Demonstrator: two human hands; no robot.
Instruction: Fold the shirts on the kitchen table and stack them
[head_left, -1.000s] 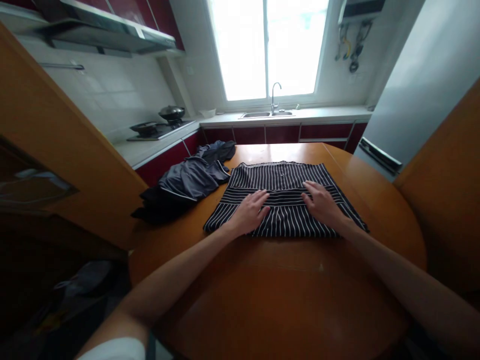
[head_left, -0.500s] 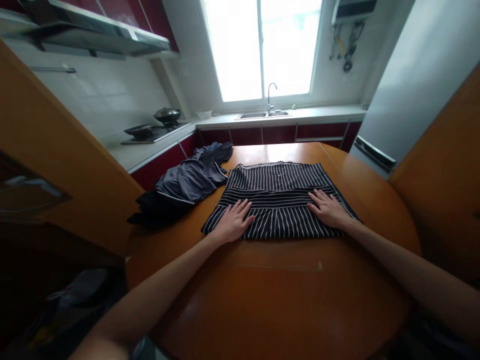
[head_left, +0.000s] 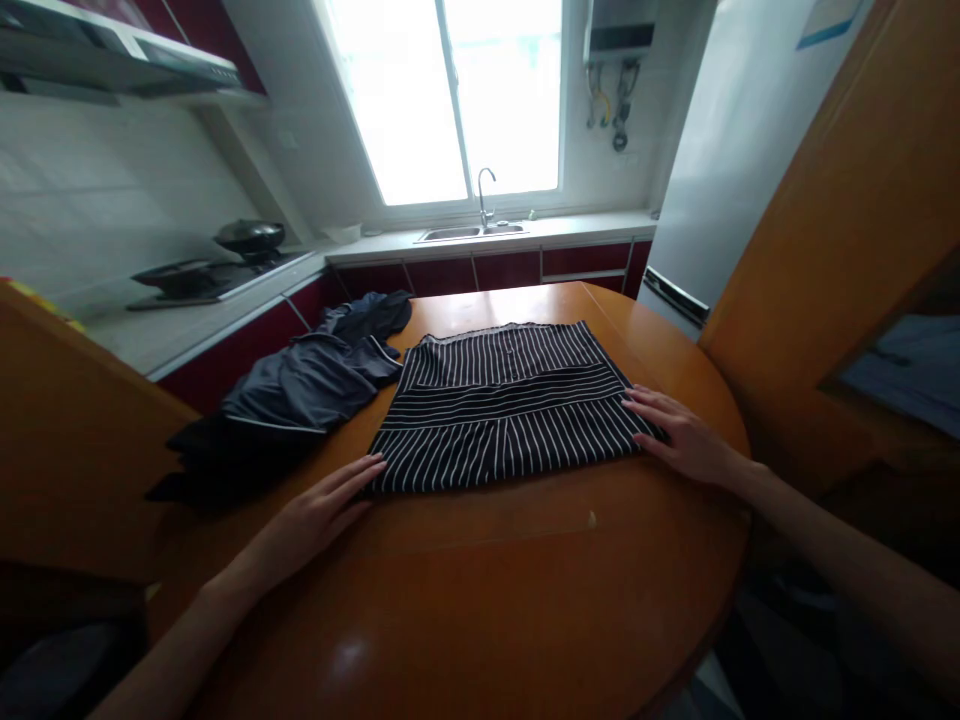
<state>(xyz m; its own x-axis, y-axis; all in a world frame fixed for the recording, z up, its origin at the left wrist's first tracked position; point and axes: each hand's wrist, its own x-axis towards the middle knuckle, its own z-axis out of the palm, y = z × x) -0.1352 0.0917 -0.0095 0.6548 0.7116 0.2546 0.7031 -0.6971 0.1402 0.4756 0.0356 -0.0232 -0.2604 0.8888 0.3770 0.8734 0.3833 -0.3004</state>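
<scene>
A black garment with white stripes [head_left: 499, 405] lies folded flat on the wooden table, with a small row of buttons near its far edge. My left hand [head_left: 319, 515] is at its near left corner, fingers stretched out and the tips touching the cloth, thumb apart below. At the near right corner is my right hand [head_left: 682, 435], open, its spread fingers resting on the garment's edge. Neither hand is closed round the cloth. Left of the striped garment lies a crumpled heap of dark grey and black clothes [head_left: 300, 385] with white piping.
The round wooden table [head_left: 480, 600] fills the foreground. Behind it runs a counter with a sink [head_left: 465, 232] under a window. Pans [head_left: 251, 238] stand on the stove at the left. A fridge [head_left: 697, 170] and a wooden frame [head_left: 810, 230] stand at the right.
Both hands have slid outward from the top of the striped garment to its near left and right corners. The view has turned right, so the scene sits further left.
</scene>
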